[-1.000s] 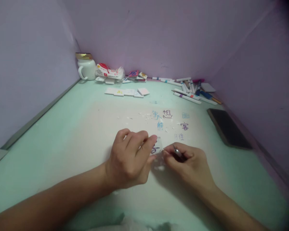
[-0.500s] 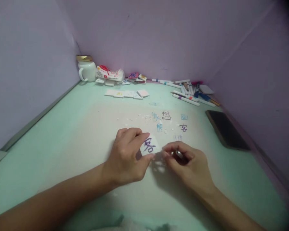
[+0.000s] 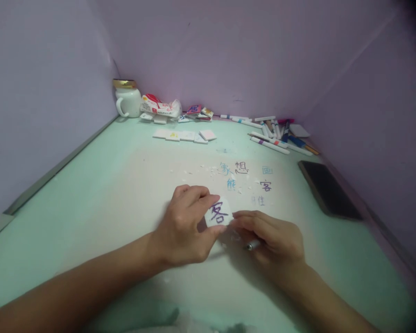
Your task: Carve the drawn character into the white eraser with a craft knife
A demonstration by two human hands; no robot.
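Observation:
My left hand [image 3: 183,229] is closed on a small white tile [image 3: 218,213] bearing a purple written character, pinched between thumb and fingers just above the table. My right hand [image 3: 273,238] is curled beside it, fingertips touching the tile's right edge, with a thin silver tool [image 3: 253,244] held under the fingers. White crumbs lie on the table [image 3: 90,194] around and beyond the tile. Several characters [image 3: 242,178] in blue, black and purple are written on the table surface just past my hands.
A white mug [image 3: 128,99] with a gold lid and a red and white packet [image 3: 159,107] stand in the back corner. Several white tiles [image 3: 183,135] lie in a row. Several marker pens [image 3: 273,132] lie at the back right. A dark flat slab [image 3: 327,189] lies on the right.
My left hand has turned the tile so its purple character faces up. My right hand has lowered, and the silver tool now lies under its fingers instead of pointing at the tile.

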